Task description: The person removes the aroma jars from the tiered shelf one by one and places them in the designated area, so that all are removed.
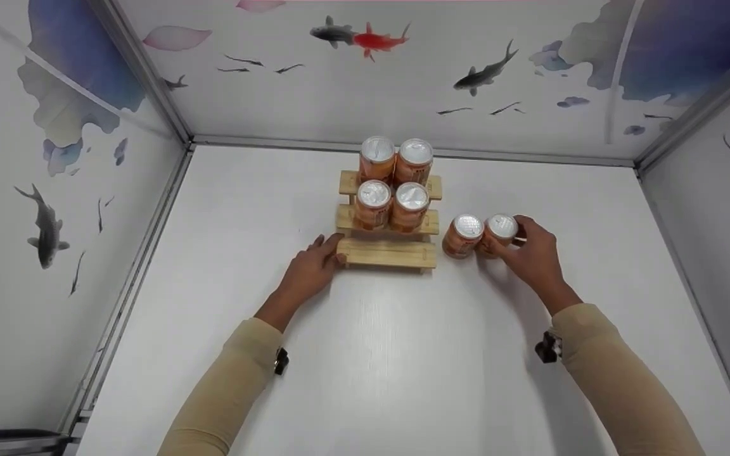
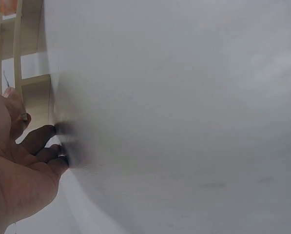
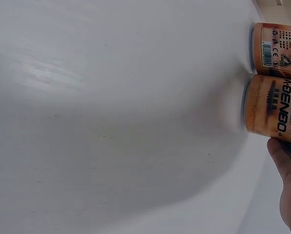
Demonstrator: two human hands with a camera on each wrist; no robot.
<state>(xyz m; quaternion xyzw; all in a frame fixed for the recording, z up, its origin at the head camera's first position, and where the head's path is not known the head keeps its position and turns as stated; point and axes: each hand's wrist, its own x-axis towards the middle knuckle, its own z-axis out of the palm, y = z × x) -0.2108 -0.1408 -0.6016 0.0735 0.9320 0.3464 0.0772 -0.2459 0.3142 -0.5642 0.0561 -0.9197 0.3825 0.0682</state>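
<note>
A three-step wooden rack (image 1: 387, 253) stands near the back of the table. My left hand (image 1: 311, 269) is at the left end of its lowest step, thumb and index finger pinching the board's end; in the left wrist view the other fingers (image 2: 48, 153) reach down to the table. Two orange cans with silver lids stand upright right of the rack. My right hand (image 1: 536, 256) grips the right can (image 1: 499, 237), thumb in front and fingers behind. The left can (image 1: 463, 237) stands against it; both show printed sides in the right wrist view.
Two orange cans (image 1: 390, 209) stand side by side on the middle step, and two more (image 1: 397, 161) on the top step. A white panel (image 1: 390, 114) painted with fish closes off the back, with similar panels at both sides.
</note>
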